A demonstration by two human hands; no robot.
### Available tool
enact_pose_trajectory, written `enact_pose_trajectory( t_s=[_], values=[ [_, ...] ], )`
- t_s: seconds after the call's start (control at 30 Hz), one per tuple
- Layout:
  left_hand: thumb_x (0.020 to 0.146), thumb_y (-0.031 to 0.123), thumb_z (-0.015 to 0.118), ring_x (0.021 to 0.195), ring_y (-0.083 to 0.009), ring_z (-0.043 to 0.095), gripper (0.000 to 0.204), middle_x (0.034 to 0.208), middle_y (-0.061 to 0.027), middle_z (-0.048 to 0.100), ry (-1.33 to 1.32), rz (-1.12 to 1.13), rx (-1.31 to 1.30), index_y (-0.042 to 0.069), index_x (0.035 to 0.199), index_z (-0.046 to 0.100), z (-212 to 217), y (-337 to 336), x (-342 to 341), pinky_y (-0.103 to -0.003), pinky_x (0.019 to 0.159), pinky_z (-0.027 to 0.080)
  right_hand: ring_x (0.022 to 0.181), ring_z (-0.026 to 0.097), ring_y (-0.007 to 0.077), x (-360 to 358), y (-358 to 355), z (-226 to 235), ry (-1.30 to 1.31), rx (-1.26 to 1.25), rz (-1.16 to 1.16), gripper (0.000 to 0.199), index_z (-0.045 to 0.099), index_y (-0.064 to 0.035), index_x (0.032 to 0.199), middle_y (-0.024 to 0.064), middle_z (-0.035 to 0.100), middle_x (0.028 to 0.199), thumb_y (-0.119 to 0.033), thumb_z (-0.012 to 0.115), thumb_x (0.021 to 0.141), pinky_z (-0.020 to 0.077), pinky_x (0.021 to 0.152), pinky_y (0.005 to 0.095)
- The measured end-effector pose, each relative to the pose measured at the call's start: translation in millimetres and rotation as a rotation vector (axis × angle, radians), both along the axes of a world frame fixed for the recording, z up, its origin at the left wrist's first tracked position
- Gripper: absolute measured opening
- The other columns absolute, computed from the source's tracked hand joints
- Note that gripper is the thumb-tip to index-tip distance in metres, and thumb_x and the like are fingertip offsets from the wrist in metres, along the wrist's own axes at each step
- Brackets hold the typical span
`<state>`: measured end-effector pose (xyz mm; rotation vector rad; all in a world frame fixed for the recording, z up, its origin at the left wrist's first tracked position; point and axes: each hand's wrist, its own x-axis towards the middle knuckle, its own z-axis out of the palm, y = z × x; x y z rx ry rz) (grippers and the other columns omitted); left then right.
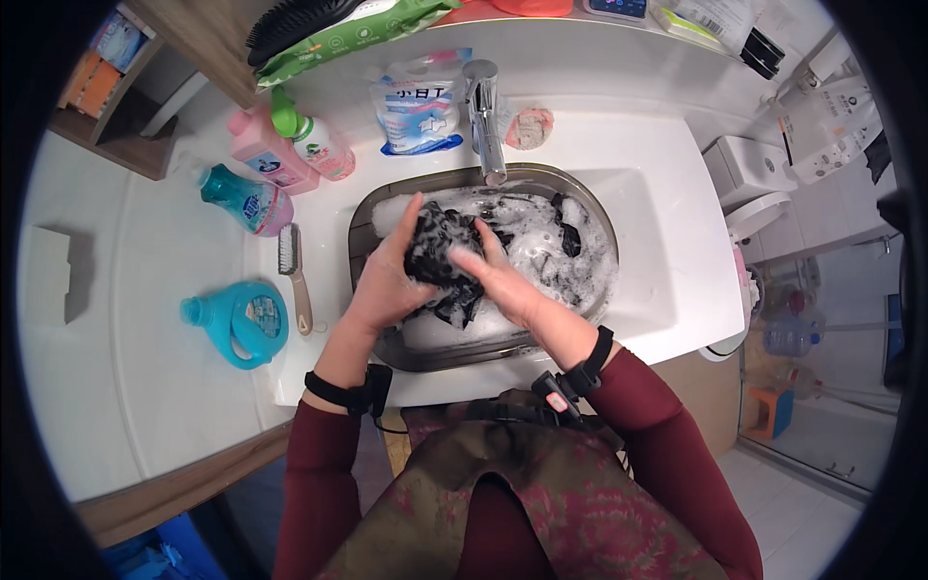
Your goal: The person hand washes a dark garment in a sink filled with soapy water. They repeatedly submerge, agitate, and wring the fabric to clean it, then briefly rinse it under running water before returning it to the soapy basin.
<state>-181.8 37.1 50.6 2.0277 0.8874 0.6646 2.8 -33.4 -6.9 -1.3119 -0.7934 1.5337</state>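
Observation:
A wad of wet black cloth [443, 253], streaked with white suds, is bunched between my two hands above a grey oval basin [425, 361]. My left hand [385, 282] curves round the wad's left side, fingers pointing up along it. From the right, my right hand [505, 282] grips it, with foam on the thumb side. A loose end of the cloth hangs down between the hands. Foamy water [546, 251] fills the basin, and more dark fabric [570, 237] pokes through the suds at its right. Some fingertips are hidden behind the cloth.
The basin sits in a white sink [667, 251] under a chrome faucet [483, 116]. Left of it lie a scrub brush [298, 280] and a blue detergent jug [242, 324]. Behind are a teal-capped bottle [246, 198], pink bottles [271, 155] and a detergent pouch [416, 106].

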Motion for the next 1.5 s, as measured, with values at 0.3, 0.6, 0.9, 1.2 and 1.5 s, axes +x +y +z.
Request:
enact_pose_trajectory(
  t_s=[0.3, 0.6, 0.9, 1.2, 1.5],
  values=[
    [0.052, 0.026, 0.095, 0.134, -0.0449, 0.04, 0.107, 0.142, -0.0198, 0.042, 0.474, -0.055, 0.285, 0.009, 0.143, 0.041, -78, -13, 3, -0.049, 0.11, 0.04, 0.144, 0.017, 0.0554, -24, -20, -56, -0.906, 0.181, 0.13, 0.097, 0.014, -0.0007, 0.155, 0.0385, 0.011, 0.156, -0.028, 0.072, 0.081, 0.0264, 0.117, 0.0524],
    [0.056, 0.035, 0.091, 0.115, -0.0419, 0.055, 0.083, 0.12, -0.0206, 0.059, 0.517, -0.159, 0.167, 0.004, 0.124, 0.055, -115, 50, 72, -0.048, 0.098, 0.044, 0.121, 0.053, 0.0485, 42, 26, -100, -0.832, -0.112, 0.267, 0.071, 0.025, 0.0055, 0.146, 0.0383, 0.054, 0.125, -0.018, 0.06, 0.088, 0.043, 0.103, 0.0469],
    [0.056, 0.02, 0.091, 0.109, -0.0403, 0.056, 0.074, 0.116, -0.0143, 0.061, 0.467, -0.136, 0.262, 0.007, 0.121, 0.058, -107, 58, 85, -0.047, 0.091, 0.049, 0.112, 0.064, 0.036, 83, 57, -71, -0.468, -0.218, 0.047, 0.1, 0.019, -0.0037, 0.151, 0.024, 0.061, 0.123, -0.028, 0.077, 0.073, 0.0523, 0.095, 0.0412],
    [0.058, 0.029, 0.093, 0.145, -0.0358, 0.03, 0.111, 0.154, -0.0148, 0.034, 0.473, -0.208, 0.192, 0.013, 0.15, 0.034, -90, 5, 8, -0.054, 0.113, 0.03, 0.119, 0.058, 0.0267, 51, 39, -39, -0.173, -0.098, 0.065, 0.116, 0.02, 0.0027, 0.154, 0.0211, 0.053, 0.136, -0.02, 0.09, 0.065, 0.0481, 0.102, 0.0363],
    [0.051, 0.028, 0.093, 0.15, -0.0457, 0.015, 0.124, 0.165, -0.0187, 0.011, 0.446, -0.062, 0.617, 0.024, 0.154, 0.025, -73, 9, -38, -0.061, 0.117, 0.025, 0.116, 0.049, 0.0403, 10, -4, -11, -1.034, 0.946, 0.496, 0.067, 0.06, -0.0133, 0.124, 0.012, 0.049, 0.136, -0.01, 0.082, 0.061, 0.0486, 0.099, 0.0461]
  ],
)
